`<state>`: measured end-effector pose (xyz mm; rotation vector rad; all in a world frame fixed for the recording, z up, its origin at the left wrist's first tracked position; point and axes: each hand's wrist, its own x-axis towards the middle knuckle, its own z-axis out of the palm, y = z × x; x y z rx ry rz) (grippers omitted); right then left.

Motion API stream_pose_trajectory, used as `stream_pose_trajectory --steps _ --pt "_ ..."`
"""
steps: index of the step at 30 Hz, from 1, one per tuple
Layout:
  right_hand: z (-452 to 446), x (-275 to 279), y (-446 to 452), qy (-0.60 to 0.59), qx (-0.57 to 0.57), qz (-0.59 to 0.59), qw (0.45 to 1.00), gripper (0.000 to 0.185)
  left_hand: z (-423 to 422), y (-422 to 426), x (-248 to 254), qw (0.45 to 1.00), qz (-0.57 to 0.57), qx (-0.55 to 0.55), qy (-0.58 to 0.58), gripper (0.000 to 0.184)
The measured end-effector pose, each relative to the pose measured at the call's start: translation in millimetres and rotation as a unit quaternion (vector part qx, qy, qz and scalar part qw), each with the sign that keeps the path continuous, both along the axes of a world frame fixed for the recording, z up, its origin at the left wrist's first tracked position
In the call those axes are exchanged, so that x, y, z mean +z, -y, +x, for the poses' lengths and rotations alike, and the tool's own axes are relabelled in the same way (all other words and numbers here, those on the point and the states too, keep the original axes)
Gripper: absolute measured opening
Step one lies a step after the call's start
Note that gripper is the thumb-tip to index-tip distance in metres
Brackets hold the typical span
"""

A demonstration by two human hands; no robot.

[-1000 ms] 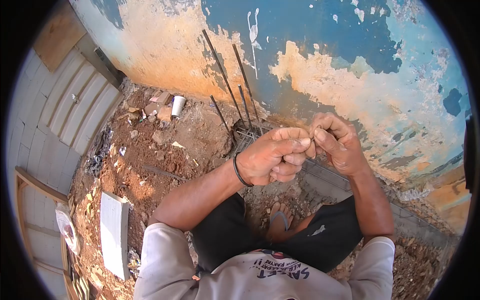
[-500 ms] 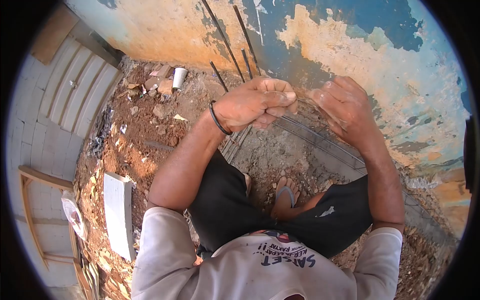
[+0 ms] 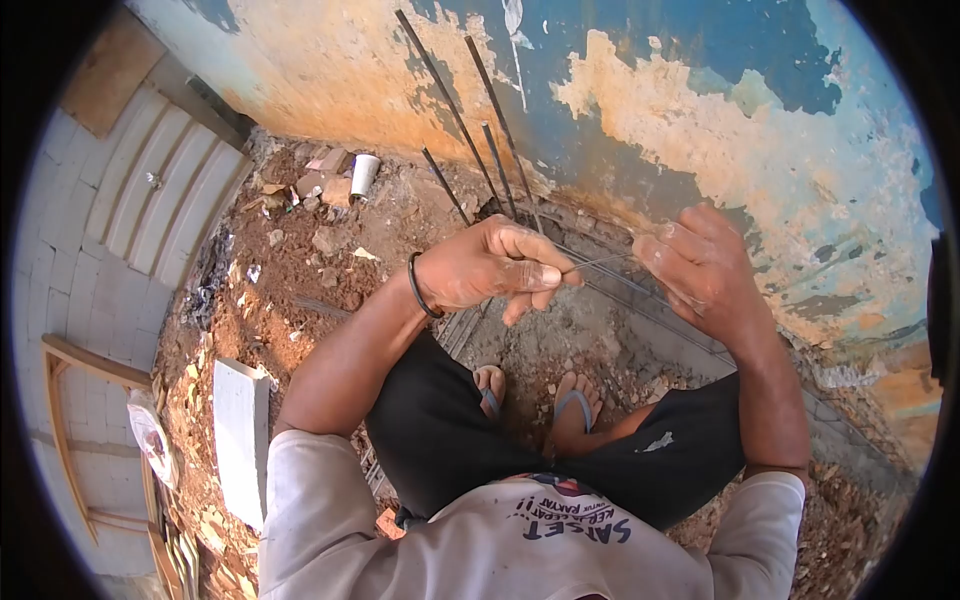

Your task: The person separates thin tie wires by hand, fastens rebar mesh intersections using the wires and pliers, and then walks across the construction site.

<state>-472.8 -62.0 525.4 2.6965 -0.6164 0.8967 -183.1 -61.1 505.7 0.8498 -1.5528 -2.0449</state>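
Thin wire point(image 3: 604, 262) in left hand point(image 3: 488, 268) and right hand point(image 3: 703, 268) (dark rods point(image 3: 444, 100) beyond).

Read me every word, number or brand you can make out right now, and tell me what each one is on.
"SATSET", upside down in this view, on the shirt.
"KERJA CEPAT", smaller, with "!!" at its end, on the same shirt.
"UNTUK RAKYAT", smallest and only just readable, also on the shirt.
Coloured print at the shirt's fold: too small and cut off to read.
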Motion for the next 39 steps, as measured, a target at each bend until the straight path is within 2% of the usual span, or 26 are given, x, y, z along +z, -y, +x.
stream_pose_trajectory --steps 2,3,4,5,6,7,8,10,12,13,15,18,21,27,30,32,33,34,35,37,38,39 --pt "1.7 -1.0 -1.0 0.006 -0.014 0.003 1.000 0.023 -3.0 -2.5 2.7 0.999 -0.039 -0.003 0.038 0.022" --pt "1.0 -1.9 1.3 0.007 -0.014 0.003 1.000 0.023 -8.2 -3.3 2.2 0.979 -0.163 0.074 0.093 0.023" --pt "-1.3 -3.5 5.2 0.008 -0.038 0.009 0.999 0.021 -11.2 -5.0 2.6 0.936 -0.284 0.148 0.147 0.023" --pt "-4.4 -5.0 7.7 0.009 -0.062 0.014 0.998 0.020 -8.7 -10.7 10.7 0.936 -0.285 0.146 0.149 0.023" --pt "-9.4 -6.1 9.8 0.015 -0.064 0.010 0.998 0.020 -4.0 -19.1 28.7 0.874 -0.419 0.203 0.139 0.029" --pt "-16.0 -6.8 14.7 0.045 -0.096 0.003 0.994 0.019 -3.1 -26.9 49.3 0.789 -0.547 0.252 0.123 0.034" --pt "-21.1 -6.5 20.7 0.076 -0.126 -0.005 0.989 0.018 -8.3 -48.5 69.4 0.839 -0.501 0.211 0.008 0.038" --pt "-27.1 -8.0 24.9 0.090 -0.131 0.004 0.987 0.018 -14.6 -81.0 93.1 0.893 -0.398 0.103 -0.184 0.043" --pt "-22.3 -5.6 28.5 0.089 -0.121 0.025 0.988 0.017 -21.2 -96.9 94.3 0.906 -0.358 -0.014 -0.226 0.043" --pt "-20.1 -4.1 26.6 0.090 -0.123 0.037 0.988 0.017 -21.5 -98.6 91.7 0.909 -0.344 -0.037 -0.231 0.043" --pt "-13.3 -9.6 23.5 0.079 -0.123 0.064 0.987 0.017 -21.7 -97.3 84.9 0.914 -0.330 -0.055 -0.231 0.043" --pt "-14.9 -8.2 24.6 0.086 -0.118 0.020 0.989 0.015 -21.2 -92.6 79.1 0.913 -0.327 -0.071 -0.233 0.043" --pt "-10.3 -10.3 27.2 0.096 -0.121 0.056 0.986 0.015 -19.0 -91.8 76.3 0.916 -0.325 -0.073 -0.224 0.043" --pt "-11.7 -12.0 30.5 0.094 -0.129 0.050 0.986 0.015 -15.5 -81.5 75.7 0.916 -0.352 -0.045 -0.187 0.043" --pt "-11.1 -10.1 29.8 0.119 -0.097 0.037 0.987 0.009 -2.8 -70.3 84.0 0.888 -0.434 0.083 -0.126 0.043" --pt "-11.9 -4.6 24.5 0.083 -0.090 -0.030 0.992 0.013 1.2 -52.7 86.1 0.840 -0.496 0.216 -0.036 0.043" --pt "-10.4 -0.6 18.8 0.087 -0.089 -0.028 0.992 0.013 -0.1 -42.5 84.7 0.821 -0.504 0.267 0.016 0.043" --pt "-8.4 5.2 11.4 0.062 -0.088 -0.023 0.994 0.023 -2.5 -32.8 79.6 0.823 -0.486 0.287 0.057 0.043" --pt "-5.7 9.6 6.8 0.036 -0.086 -0.018 0.995 0.033 -5.4 -25.0 71.1 0.855 -0.436 0.269 0.080 0.043" --pt "1.8 13.9 3.0 0.029 -0.075 -0.044 0.996 0.036 -11.7 -12.2 41.7 0.947 -0.269 0.173 0.034 0.041" --pt "3.8 14.8 1.7 0.021 -0.069 -0.069 0.995 0.038 -10.1 -11.0 38.9 0.947 -0.268 0.174 0.036 0.041" --pt "3.6 15.5 1.8 0.023 -0.069 -0.068 0.995 0.038 -9.4 -9.7 37.6 0.976 -0.177 0.128 0.012 0.038"
